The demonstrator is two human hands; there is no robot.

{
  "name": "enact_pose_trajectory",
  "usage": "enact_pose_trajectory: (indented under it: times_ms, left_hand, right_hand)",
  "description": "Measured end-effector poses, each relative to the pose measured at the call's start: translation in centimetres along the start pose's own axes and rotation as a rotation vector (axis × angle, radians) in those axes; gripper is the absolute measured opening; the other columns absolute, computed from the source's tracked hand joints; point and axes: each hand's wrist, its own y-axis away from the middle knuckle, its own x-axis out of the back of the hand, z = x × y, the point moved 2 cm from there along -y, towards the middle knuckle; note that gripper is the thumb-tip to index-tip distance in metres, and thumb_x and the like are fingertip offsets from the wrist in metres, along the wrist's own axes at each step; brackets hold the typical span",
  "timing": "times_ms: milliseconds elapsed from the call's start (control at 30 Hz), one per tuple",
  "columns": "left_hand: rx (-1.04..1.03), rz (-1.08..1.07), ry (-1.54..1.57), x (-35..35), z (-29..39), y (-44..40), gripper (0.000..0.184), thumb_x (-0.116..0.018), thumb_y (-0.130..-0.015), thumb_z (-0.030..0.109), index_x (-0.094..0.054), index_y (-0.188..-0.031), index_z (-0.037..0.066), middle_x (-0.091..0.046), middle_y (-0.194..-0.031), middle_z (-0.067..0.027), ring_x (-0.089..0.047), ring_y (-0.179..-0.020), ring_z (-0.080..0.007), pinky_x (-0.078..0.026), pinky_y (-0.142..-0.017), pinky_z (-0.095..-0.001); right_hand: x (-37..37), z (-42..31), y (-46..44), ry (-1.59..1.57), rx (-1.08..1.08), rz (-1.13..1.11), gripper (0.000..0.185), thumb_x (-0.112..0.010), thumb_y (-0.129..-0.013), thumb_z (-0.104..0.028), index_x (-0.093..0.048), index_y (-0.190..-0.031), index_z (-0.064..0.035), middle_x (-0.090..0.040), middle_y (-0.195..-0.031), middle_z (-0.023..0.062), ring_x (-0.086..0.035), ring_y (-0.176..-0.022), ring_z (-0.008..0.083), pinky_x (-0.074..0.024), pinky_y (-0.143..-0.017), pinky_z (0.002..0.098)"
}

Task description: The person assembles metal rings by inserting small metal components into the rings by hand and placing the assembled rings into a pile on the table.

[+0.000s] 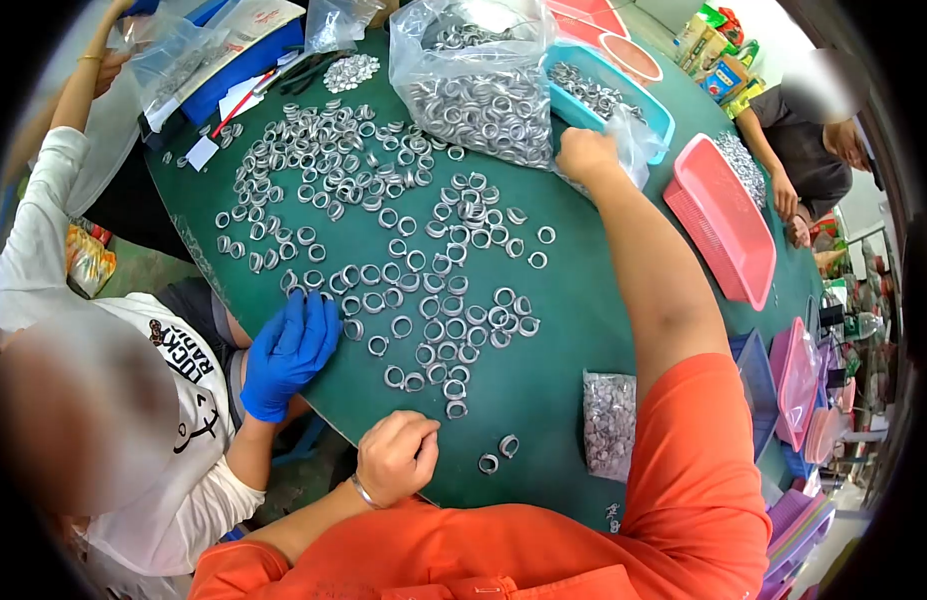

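My right hand (586, 158) reaches to the far side of the green table (553, 370), its fingers closed on a clear plastic bag (635, 148). This bag lies against the blue basket (666, 128), which holds small metal parts. Just left of that hand stands a large clear bag (473, 105) full of metal rings. Close to my body, my left hand (398, 458) rests at the table's edge with curled fingers; what they hold, if anything, is hidden. Two loose rings (498, 455) lie to its right, and many more metal rings (438, 330) spread beyond it.
At left, another person's blue-gloved hand (291, 355) touches the rings. A pink basket (728, 225) stands at right, near a person in dark clothes (808, 150). A filled bag of small parts (609, 425) lies by my right sleeve. Scissors (301, 72) lie at the far left.
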Motion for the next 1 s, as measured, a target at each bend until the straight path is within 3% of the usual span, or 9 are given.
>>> enact_pose_trajectory:
  times_ms: [100,167,200,267,300,467,567,667,1000]
  left_hand:
    - [0.027,-0.02,0.01,-0.1,-0.1,0.2,0.016,-0.064,-0.064,-0.006,-0.062,-0.077,0.002,-0.06,-0.073,-0.0083,-0.057,-0.058,-0.0218,-0.045,-0.053,-0.0303]
    - [0.013,-0.036,-0.002,0.0,-0.1,0.2,0.017,-0.065,-0.064,-0.002,-0.063,-0.079,0.005,-0.06,-0.076,-0.0064,-0.058,-0.062,-0.0236,-0.047,-0.056,-0.0318]
    - [0.009,-0.037,0.0,0.0,-0.2,0.2,0.017,-0.065,-0.064,-0.002,-0.063,-0.079,0.005,-0.06,-0.076,-0.0064,-0.058,-0.062,-0.0236,-0.047,-0.056,-0.0318]
    - [-0.002,-0.035,-0.013,0.0,0.0,0.1,0.017,-0.065,-0.064,-0.002,-0.063,-0.079,0.005,-0.06,-0.075,-0.0061,-0.058,-0.062,-0.0235,-0.048,-0.056,-0.0316]
    - [-0.011,-0.036,-0.005,-0.1,0.0,0.1,0.017,-0.065,-0.064,-0.002,-0.063,-0.079,0.005,-0.06,-0.075,-0.0061,-0.058,-0.062,-0.0235,-0.048,-0.056,-0.0316]
    - [-0.007,-0.031,0.0,0.0,0.2,-0.1,0.016,-0.064,-0.064,-0.003,-0.063,-0.079,0.005,-0.059,-0.075,-0.006,-0.058,-0.062,-0.0238,-0.048,-0.057,-0.0319]
    - [-0.024,-0.027,-0.019,0.1,0.3,0.0,0.016,-0.064,-0.065,-0.003,-0.063,-0.079,0.005,-0.059,-0.074,-0.0062,-0.058,-0.063,-0.024,-0.047,-0.057,-0.0323]
    - [-0.001,-0.028,-0.022,0.0,0.5,0.1,0.016,-0.064,-0.065,-0.002,-0.063,-0.079,0.005,-0.059,-0.074,-0.0062,-0.058,-0.063,-0.0242,-0.048,-0.057,-0.0325]
    - [-0.011,-0.018,-0.03,-0.2,0.3,0.5,0.016,-0.065,-0.064,-0.002,-0.063,-0.078,0.006,-0.06,-0.074,-0.0064,-0.059,-0.063,-0.0247,-0.048,-0.057,-0.0325]
  right_hand:
    - [0.2,-0.2,0.3,0.041,0.054,0.086,0.016,-0.058,-0.076,-0.011,-0.067,-0.087,-0.0033,-0.067,-0.092,0.0171,-0.064,-0.089,0.0332,-0.0478,-0.078,0.0398]
    - [0.9,0.6,0.5,-0.429,0.083,0.116,0.021,-0.065,-0.077,-0.015,-0.066,-0.09,0.0016,-0.068,-0.088,0.0137,-0.065,-0.08,0.0254,-0.049,-0.074,0.0363]
    - [1.0,0.9,0.6,-0.427,0.078,0.119,0.021,-0.065,-0.077,-0.015,-0.066,-0.09,0.0016,-0.068,-0.088,0.0137,-0.065,-0.08,0.0254,-0.049,-0.074,0.0363]
    - [1.3,1.7,1.5,-1.08,0.228,0.063,0.023,-0.071,-0.077,-0.014,-0.066,-0.093,0.0016,-0.067,-0.085,0.007,-0.062,-0.074,0.0151,-0.0489,-0.069,0.0296]
    - [2.5,1.3,2.7,-1.212,0.241,0.057,0.017,-0.069,-0.079,-0.007,-0.066,-0.094,0.0011,-0.066,-0.083,0.0032,-0.058,-0.074,0.0087,-0.0483,-0.067,0.0242]
    - [5.4,1.0,4.4,-1.406,0.366,0.037,0.02,-0.062,-0.083,-0.005,-0.061,-0.102,0.0021,-0.065,-0.09,0.0073,-0.061,-0.077,0.0124,-0.0499,-0.068,0.0252]
    - [6.8,1.4,3.9,-1.67,0.16,0.055,0.019,-0.05,-0.087,-0.003,-0.056,-0.104,0.0045,-0.064,-0.095,0.0138,-0.063,-0.079,0.0183,-0.0503,-0.066,0.0264]
    - [6.6,3.5,0.9,-1.827,0.032,0.128,0.018,-0.051,-0.087,-0.003,-0.057,-0.102,0.0035,-0.064,-0.094,0.0141,-0.063,-0.078,0.0182,-0.0499,-0.063,0.0257]
    - [9.0,5.5,0.3,-1.882,0.188,0.12,0.018,-0.053,-0.087,-0.002,-0.059,-0.104,0.0021,-0.066,-0.094,0.0124,-0.061,-0.07,0.0133,-0.0466,-0.052,0.0223]
